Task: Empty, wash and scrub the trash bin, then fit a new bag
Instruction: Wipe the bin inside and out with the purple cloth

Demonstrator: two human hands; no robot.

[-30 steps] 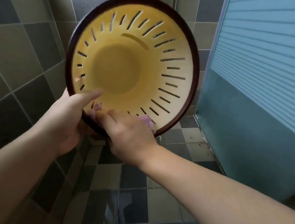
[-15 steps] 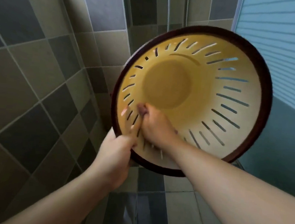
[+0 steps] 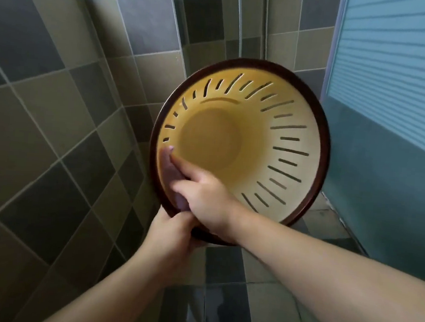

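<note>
I hold a yellow trash bin [image 3: 233, 142] with a dark brown rim and slotted sides up in the air, its opening facing me. My left hand [image 3: 170, 236] grips the rim at the bottom. My right hand [image 3: 208, 203] reaches inside, fingers stretched out, and presses a purple cloth [image 3: 166, 165] against the lower left inner wall. Most of the cloth is hidden under the fingers.
A wall of grey and brown tiles [image 3: 44, 122] runs close along the left. On the right stands a frosted blue glass door [image 3: 389, 98]. The tiled floor [image 3: 220, 301] below looks wet. A thin pipe [image 3: 238, 23] runs down the back corner.
My right hand has slid the cloth along the inner wall, from the bottom towards the lower left. My left hand kept its grip on the rim while the bin shifted in view.
</note>
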